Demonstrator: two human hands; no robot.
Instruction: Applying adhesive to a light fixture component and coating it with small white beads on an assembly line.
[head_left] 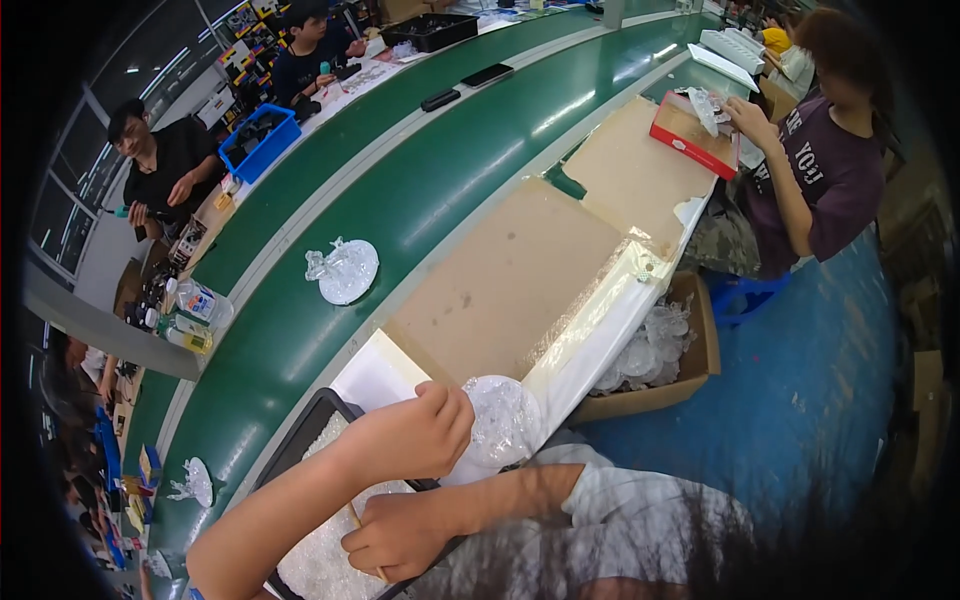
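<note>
Right grip [400, 538] is wrapped round a thin stick [354, 515] over the black tray [283, 445]; left grip [436, 430] looks curled, can't tell around what, clear disc [506, 418] at its 3 o'clock.

Our bare left forearm [285, 510] slants from seven o'clock toward two, ending in our left hand [425, 430], fingers curled inward, fingertips hidden. Our right forearm [510, 502] points between eight and nine o'clock; our right hand [400, 535], fingers bent closed, lies near the left's half past six.
</note>
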